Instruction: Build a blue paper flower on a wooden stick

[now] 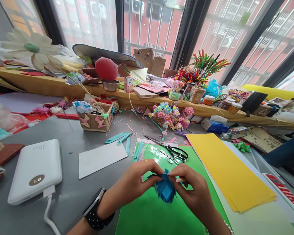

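Observation:
Both my hands meet over a green sheet [147, 215] near the table's front edge. My left hand [134, 182], with a dark watch on its wrist, pinches the top of a folded blue paper piece [166, 191]. My right hand [193, 189] pinches the same piece from the other side, fingers pressed together. The blue piece hangs between them, its lower part pointing down. Black-handled scissors [175, 153] lie just beyond my hands on the green sheet.
A white power bank [35, 171] with its cable lies at the left, a white paper [100, 158] beside it. Yellow sheets [230, 173] lie to the right. Teal strips [122, 138], a cardboard box [96, 119] and paper flowers [168, 116] crowd the back.

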Available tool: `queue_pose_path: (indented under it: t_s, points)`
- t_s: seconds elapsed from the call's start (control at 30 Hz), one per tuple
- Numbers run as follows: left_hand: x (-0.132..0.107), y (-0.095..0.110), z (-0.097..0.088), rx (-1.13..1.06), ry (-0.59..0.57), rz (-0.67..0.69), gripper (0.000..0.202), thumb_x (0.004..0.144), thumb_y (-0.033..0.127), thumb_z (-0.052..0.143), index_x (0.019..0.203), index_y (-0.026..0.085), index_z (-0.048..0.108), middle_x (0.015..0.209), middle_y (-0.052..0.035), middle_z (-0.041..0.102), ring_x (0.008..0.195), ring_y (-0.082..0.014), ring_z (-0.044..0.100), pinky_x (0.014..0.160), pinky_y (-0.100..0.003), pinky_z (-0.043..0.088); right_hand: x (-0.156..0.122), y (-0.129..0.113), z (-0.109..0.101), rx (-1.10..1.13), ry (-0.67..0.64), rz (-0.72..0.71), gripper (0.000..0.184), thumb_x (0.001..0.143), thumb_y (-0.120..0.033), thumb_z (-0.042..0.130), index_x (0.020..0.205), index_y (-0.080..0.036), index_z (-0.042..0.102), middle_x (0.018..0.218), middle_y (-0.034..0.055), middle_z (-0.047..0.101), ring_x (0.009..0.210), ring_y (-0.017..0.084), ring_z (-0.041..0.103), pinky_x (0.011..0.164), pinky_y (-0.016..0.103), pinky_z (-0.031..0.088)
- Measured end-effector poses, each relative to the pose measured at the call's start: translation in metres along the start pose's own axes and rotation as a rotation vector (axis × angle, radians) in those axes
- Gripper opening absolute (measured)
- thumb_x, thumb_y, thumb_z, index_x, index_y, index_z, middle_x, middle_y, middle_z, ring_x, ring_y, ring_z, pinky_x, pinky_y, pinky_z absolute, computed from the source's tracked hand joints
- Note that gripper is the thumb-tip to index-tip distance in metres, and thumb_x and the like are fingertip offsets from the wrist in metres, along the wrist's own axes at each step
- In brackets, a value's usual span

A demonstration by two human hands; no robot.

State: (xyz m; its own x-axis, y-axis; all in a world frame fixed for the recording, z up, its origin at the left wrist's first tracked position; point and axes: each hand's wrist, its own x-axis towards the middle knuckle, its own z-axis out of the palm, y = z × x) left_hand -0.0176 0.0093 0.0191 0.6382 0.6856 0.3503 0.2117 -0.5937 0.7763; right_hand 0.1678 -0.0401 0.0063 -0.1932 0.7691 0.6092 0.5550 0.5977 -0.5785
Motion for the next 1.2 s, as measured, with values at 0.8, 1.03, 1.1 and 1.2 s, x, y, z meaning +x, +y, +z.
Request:
queue_pose_path:
  t_s: [0.8, 1.03, 1.1, 1.2]
  points:
    - [0.0015, -0.0001, -0.0022, -0.068, -0.045, -0.064, 0.005, 0.076, 0.009, 0.06, 0.077, 0.014, 0.06, 0.076, 0.0005, 0.063, 0.072, -0.0116, 0.057, 0.068, -0.019, 0.042, 0.0016, -0.0018, -0.0064, 0.072, -0.181, 0.143, 0.009, 0.081, -0.015, 0.051, 0.085, -0.021, 0.057, 0.075, 0.0006, 0.059, 0.06, 0.011, 0.053, 0.047, 0.019, 0.039]
    - [-0.0004, -0.0029, -0.0012, -0.063, -0.061, -0.026, 0.008, 0.075, 0.008, 0.061, 0.077, 0.015, 0.059, 0.076, 0.0015, 0.063, 0.072, -0.0104, 0.057, 0.068, -0.018, 0.041, 0.003, -0.0026, -0.0083, 0.075, -0.207, 0.145, 0.008, 0.082, -0.015, 0.051, 0.085, -0.021, 0.057, 0.074, 0.0003, 0.059, 0.059, 0.011, 0.051, 0.046, 0.019, 0.037]
    - [-0.0007, -0.0031, -0.001, -0.052, -0.055, -0.026, 0.008, 0.074, 0.007, 0.062, 0.077, 0.015, 0.059, 0.076, 0.002, 0.062, 0.071, -0.01, 0.056, 0.067, -0.017, 0.04, 0.0035, -0.0029, -0.0093, 0.07, -0.222, 0.14, 0.009, 0.082, -0.015, 0.051, 0.085, -0.021, 0.056, 0.075, 0.0003, 0.059, 0.058, 0.011, 0.05, 0.046, 0.019, 0.037]
    - [-0.0011, -0.0028, -0.0006, -0.038, -0.042, -0.027, 0.009, 0.075, 0.007, 0.062, 0.076, 0.015, 0.059, 0.075, 0.0023, 0.062, 0.07, -0.0097, 0.056, 0.066, -0.017, 0.04, 0.0035, -0.0025, -0.0098, 0.056, -0.225, 0.124, 0.01, 0.081, -0.015, 0.051, 0.086, -0.022, 0.056, 0.075, -0.0002, 0.06, 0.055, 0.01, 0.048, 0.045, 0.02, 0.036]
